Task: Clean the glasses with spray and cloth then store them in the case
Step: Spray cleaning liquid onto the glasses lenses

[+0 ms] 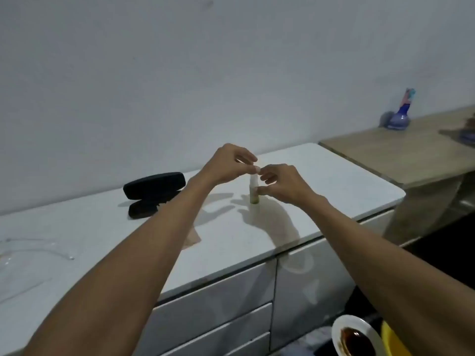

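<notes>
Spray step: cap coming off or going on, can't tell.
R hand (285, 185) grip pinches spray bottle (254, 192) upright on table (334, 181); L hand (226, 164) grip pinches its top. Case (153, 194) open, left of grip; glasses not clearly seen. Next: aim nozzle at lenses.

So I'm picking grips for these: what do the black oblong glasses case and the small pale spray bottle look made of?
The black oblong glasses case looks like a hard shell in matte leatherette or plastic: it holds a rigid clamshell shape, lying open, with no glare. The small pale spray bottle looks like translucent plastic with a greenish tint low down; the blur leaves glass possible.
</notes>
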### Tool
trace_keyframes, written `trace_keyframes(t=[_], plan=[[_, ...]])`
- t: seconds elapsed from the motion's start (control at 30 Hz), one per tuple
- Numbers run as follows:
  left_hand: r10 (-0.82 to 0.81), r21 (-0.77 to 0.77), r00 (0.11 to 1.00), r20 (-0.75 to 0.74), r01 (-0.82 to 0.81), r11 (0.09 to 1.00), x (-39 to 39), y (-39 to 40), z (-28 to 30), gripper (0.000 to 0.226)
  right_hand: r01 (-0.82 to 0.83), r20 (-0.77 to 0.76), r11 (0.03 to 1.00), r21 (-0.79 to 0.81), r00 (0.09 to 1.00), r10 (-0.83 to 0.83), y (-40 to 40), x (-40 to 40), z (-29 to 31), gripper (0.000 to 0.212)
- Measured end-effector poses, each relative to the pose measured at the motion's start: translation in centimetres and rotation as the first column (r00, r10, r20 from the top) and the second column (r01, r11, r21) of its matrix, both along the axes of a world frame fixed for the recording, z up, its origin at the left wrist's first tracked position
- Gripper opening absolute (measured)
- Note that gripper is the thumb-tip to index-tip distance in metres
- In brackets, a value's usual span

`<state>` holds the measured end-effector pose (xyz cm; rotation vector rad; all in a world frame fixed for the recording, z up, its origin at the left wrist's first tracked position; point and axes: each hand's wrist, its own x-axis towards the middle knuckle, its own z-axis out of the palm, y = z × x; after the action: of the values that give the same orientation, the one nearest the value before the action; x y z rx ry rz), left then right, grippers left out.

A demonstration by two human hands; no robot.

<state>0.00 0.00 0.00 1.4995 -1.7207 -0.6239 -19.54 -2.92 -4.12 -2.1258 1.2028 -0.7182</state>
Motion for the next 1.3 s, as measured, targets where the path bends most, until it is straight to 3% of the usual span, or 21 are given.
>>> trace_keyframes(t=[0.1,0.23,0.3,0.63,0.87,1.3], plan=[[0.022,-0.019,1.0,0.023,-0.021,1.0,-0.6,0.6,-1.4,0.03,0.017,0.026,1.0,0.008,1.0,-0.017,0.5,0.4,-1.8,0.058],[0.036,-0.055,0.997,-0.067,-0.039,0.998,-0.6,0.7,-2.9,0.026,0.033,0.166,0.999,0.03,0.985,-0.037,0.9,1.7,-3.4,0.022],[0.046,-0.056,0.994,-0.102,-0.052,0.997,-0.6,0.4,-3.1,0.022,0.049,0.194,0.998,0.032,0.979,-0.054,0.9,2.0,-3.7,0.014],[0.151,-0.145,0.958,-0.244,-0.19,0.971,-0.7,0.4,-2.3,0.02,0.077,0.168,0.997,0.006,0.983,-0.077,0.5,2.4,-4.2,0.017],[0.245,-0.046,0.95,-0.195,-0.259,0.965,0.9,1.4,-4.9,0.017,0.098,0.151,0.995,-0.001,0.984,-0.096,0.9,2.4,-4.4,0.011],[0.225,0.064,0.973,0.053,-0.228,0.972,-0.1,3.1,-8.5,0.021,0.122,0.141,0.993,-0.011,0.983,-0.119,1.2,2.7,-4.6,0.011]])
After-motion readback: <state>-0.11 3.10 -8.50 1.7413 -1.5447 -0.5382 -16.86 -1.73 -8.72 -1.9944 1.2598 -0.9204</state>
